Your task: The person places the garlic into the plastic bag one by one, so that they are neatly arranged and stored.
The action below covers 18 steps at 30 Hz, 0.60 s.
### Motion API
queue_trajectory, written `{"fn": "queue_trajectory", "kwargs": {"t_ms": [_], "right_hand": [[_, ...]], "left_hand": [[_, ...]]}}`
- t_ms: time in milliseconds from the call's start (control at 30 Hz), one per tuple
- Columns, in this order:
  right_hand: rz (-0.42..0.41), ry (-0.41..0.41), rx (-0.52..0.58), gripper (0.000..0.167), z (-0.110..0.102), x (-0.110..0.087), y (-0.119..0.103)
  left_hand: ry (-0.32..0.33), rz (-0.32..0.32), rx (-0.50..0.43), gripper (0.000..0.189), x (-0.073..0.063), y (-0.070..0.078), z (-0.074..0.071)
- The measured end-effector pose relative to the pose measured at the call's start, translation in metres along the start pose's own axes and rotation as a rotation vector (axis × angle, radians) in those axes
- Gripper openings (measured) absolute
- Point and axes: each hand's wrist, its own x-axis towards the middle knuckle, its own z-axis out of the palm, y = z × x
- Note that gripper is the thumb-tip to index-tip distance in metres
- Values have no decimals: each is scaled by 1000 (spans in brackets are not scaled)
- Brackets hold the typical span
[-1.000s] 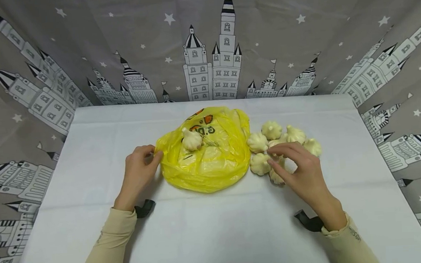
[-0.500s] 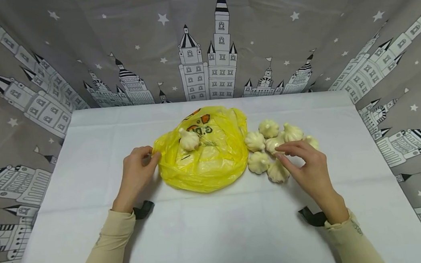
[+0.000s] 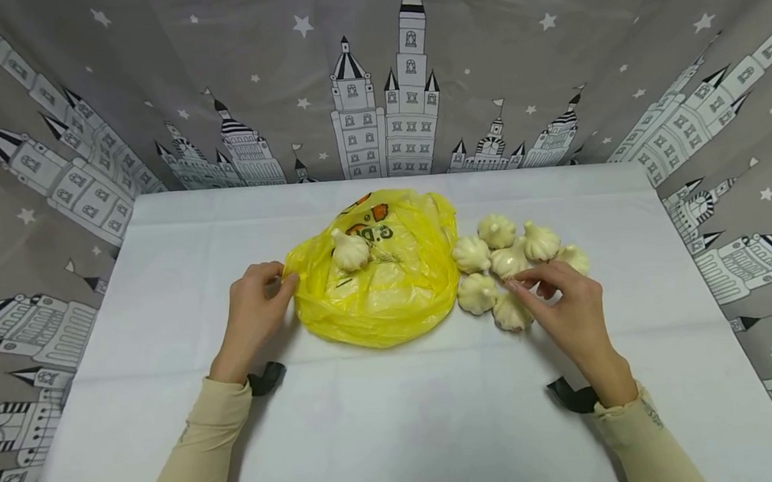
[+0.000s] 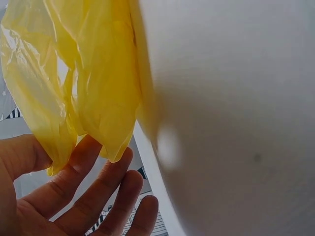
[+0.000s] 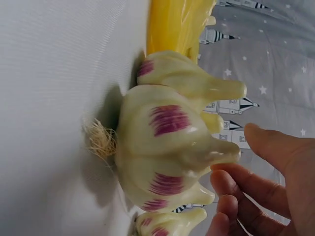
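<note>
The white table carried all items. The yellow bag lay spread on it; thin plastic, judged light, limp, slippery and easily torn, best held by a gathered edge. The left hand pinched its near-left edge between thumb and forefinger. The right hand had gripped nothing: its thumb and forefinger stood parted about a stem. The garlic bulbs were clustered just right of the bag; a single bulb rested on the yellow plastic, though whether inside its mouth could not be told. Their glossy surface suggested stiff, light, rather slippery bodies; the stem offered the narrowest hold. The dry roots looked fragile and unsuitable for gripping.
</note>
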Motion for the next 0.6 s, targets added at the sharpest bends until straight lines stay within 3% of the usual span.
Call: {"fn": "queue_trajectory", "kwargs": {"t_ms": [600], "right_hand": [[-21,-7,-11,20,7,-8,4]], "left_hand": [[2,20,6,23,0,4,-3]]}}
